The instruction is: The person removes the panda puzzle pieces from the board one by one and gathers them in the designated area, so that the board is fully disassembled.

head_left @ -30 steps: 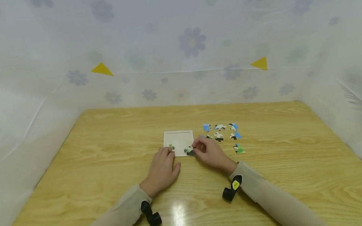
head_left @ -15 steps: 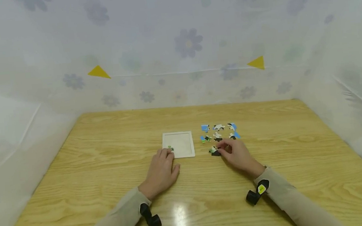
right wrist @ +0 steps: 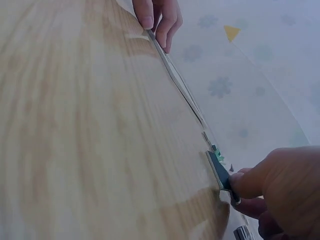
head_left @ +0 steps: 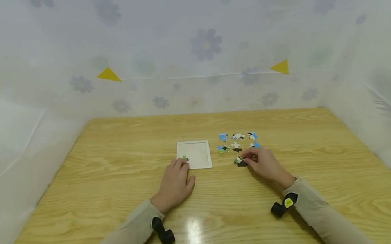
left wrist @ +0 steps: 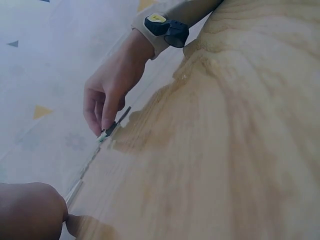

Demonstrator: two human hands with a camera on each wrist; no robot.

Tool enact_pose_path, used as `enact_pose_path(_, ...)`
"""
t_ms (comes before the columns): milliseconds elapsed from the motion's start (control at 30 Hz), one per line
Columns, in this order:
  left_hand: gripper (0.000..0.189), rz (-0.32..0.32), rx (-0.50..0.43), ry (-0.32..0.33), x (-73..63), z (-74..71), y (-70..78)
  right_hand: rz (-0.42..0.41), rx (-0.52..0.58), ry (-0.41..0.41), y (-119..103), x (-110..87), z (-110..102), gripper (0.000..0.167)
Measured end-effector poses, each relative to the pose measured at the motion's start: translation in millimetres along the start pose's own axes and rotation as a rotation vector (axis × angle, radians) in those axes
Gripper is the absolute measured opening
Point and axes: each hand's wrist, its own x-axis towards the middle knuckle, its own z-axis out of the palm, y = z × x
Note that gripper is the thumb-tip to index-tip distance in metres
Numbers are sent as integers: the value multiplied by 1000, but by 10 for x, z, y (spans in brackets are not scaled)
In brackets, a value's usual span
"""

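My right hand pinches a black, white and green jigsaw piece between thumb and fingertips. That jigsaw piece is tilted, with one edge raised, in the right wrist view. A white square puzzle tray lies left of it. My left hand rests on the tray's near left corner, fingertips beside a small green and white piece inside, which they partly cover. Its thumb lies apart from the tray in the head view. Several loose panda-patterned pieces lie in rows right of the tray.
The wooden table extends around the tray and pieces. White flowered sheeting hangs behind it and at both sides. A wrist camera sits on the left sleeve and another camera on the right.
My right hand has carried the black, white and green jigsaw piece from the tray's near right corner rightward to below the loose pieces. My left hand has stayed on the tray corner.
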Motion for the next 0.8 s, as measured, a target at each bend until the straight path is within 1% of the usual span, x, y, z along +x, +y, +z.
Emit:
enact_pose_path(100,30,-3,3,-5,6,-10,4,-4,-22,21,12,4,20,8)
enact_pose_path(267,28,-13,0,-4,21,-2,-15,-36,-38,38,48,26,36,10)
enact_pose_path(367,22,-1,-12,20,44,23,-33,-62,-45,59,65,28,47,12)
enact_pose_path(533,17,9,-49,44,71,72,-67,-146,-41,112,49,34,127,15)
enact_pose_path(667,18,-8,-63,57,78,90,-102,-218,-24,116,-15,83,235,16)
enact_pose_path(800,18,-2,-58,77,69,95,-132,-245,-25,110,-111,156,338,15)
